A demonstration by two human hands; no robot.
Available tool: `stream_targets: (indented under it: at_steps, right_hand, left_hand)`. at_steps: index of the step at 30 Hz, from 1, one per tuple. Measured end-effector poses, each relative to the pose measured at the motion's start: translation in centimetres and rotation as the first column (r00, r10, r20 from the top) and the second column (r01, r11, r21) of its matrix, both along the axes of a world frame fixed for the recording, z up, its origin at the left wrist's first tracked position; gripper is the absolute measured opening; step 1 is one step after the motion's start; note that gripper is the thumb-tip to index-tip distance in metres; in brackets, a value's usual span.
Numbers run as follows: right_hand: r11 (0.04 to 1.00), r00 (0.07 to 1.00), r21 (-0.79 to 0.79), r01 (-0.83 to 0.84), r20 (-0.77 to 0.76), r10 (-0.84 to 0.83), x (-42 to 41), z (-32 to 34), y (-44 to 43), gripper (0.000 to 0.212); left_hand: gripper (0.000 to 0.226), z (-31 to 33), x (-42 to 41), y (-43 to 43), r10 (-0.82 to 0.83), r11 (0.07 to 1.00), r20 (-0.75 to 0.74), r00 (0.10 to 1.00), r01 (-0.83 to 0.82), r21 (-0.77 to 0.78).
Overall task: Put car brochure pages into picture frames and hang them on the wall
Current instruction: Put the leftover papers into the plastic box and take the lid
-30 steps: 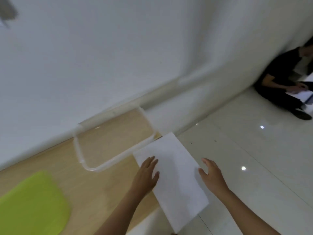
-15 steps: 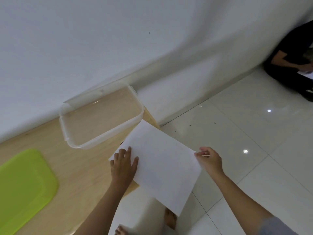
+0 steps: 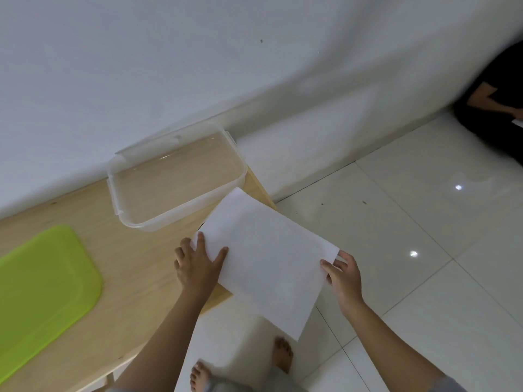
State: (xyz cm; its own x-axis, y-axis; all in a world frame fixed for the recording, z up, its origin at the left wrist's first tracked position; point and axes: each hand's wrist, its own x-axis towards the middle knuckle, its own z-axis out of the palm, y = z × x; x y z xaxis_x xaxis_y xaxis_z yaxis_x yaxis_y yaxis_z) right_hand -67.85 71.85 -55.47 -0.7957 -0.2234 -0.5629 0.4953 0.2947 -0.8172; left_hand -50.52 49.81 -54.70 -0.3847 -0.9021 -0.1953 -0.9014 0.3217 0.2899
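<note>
1. The page (image 3: 268, 264) lies with a blank white face up at the right end of the wooden tabletop (image 3: 135, 264). Its left part rests on the wood and the rest sticks out past the edge, over the floor (image 3: 396, 222).
2. The left hand (image 3: 198, 267) lies flat on the left edge of the page. Its fingers are spread and straight, pressing the paper down against the tabletop and not gripping it.
3. The right hand (image 3: 343, 281) grasps the page's right corner, pinching the paper between thumb and fingers out in the air beyond the tabletop.
4. A clear plastic container (image 3: 181, 217) sits on the tabletop just behind the page and close to the white wall (image 3: 198, 66). The page's far corner reaches up beside its front wall.
5. A flat lime-green lid (image 3: 42, 278) lies on the tabletop, well to the left of the hands.
6. Two bare feet (image 3: 283, 353) stand on the glossy white tiles below the page.
7. A person in black (image 3: 492, 108) sits on the floor at the far right, against the wall.
</note>
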Motion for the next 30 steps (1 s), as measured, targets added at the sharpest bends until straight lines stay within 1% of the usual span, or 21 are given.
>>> stream_targets:
  at_steps: [3, 5, 7, 10, 13, 16, 19, 23, 26, 30]
  right_hand:
    - [0.999, 1.0, -0.033, 0.005, -0.019, -0.006, 0.4, 0.0, 0.3, 0.035]
    - [1.0, 0.997, -0.025, 0.013, -0.073, -0.015, 0.5, 0.4, 0.3, 0.035]
    - [1.0, 0.99, -0.001, 0.031, -0.136, -0.031, 0.2, 0.9, 0.1, 0.04]
    - [0.998, 0.973, 0.034, 0.055, -0.227, -0.045, -0.7, 2.0, -0.1, 0.048]
    - [0.996, 0.945, 0.058, 0.065, -0.326, -0.042, -1.9, 3.1, 0.1, 0.05]
    - [0.994, 0.916, 0.052, 0.098, -0.395, -0.07, -3.2, 4.4, 0.4, 0.051]
    - [0.992, 0.891, 0.015, 0.126, -0.441, -0.107, -4.6, 6.1, 0.1, 0.052]
    - [0.993, 0.871, -0.056, 0.106, -0.477, -0.12, -6.1, 8.4, -2.7, 0.052]
    - [0.998, 0.867, -0.064, 0.018, -0.496, -0.048, -6.7, 9.8, -6.9, 0.051]
    - [0.986, 0.84, -0.034, -0.165, -0.528, 0.122, -6.7, 10.6, -14.8, 0.05]
  left_hand:
    - [0.067, 0.2, 0.1, 0.2, 0.059, 0.998, -0.101, 0.993, -0.055, 0.041]
    - [0.058, 0.3, 0.4, 0.3, 0.104, 0.988, -0.255, 0.961, -0.071, 0.136]
    - [0.049, 0.5, 0.6, 0.4, 0.137, 0.976, -0.391, 0.91, -0.057, 0.21]
    - [0.04, 1.2, 0.4, 1.1, 0.101, 0.983, -0.483, 0.87, -0.013, 0.182]
    - [0.035, 2.1, -0.3, 2.4, 0.052, 0.985, -0.579, 0.814, 0.053, 0.163]
    - [0.031, 2.8, -1.4, 2.8, 0.034, 0.979, -0.655, 0.755, 0.106, 0.172]
    - [0.031, 3.7, -2.3, 2.4, 0.019, 0.977, -0.711, 0.702, 0.138, 0.162]
    - [0.033, 5.7, -2.6, 0.2, 0.045, 0.984, -0.771, 0.636, 0.104, 0.144]
    - [0.035, 6.7, -1.6, -2.6, 0.116, 0.983, -0.783, 0.611, 0.041, 0.178]
    - [0.039, 6.9, 1.3, -7.3, 0.203, 0.977, -0.783, 0.587, -0.073, 0.198]
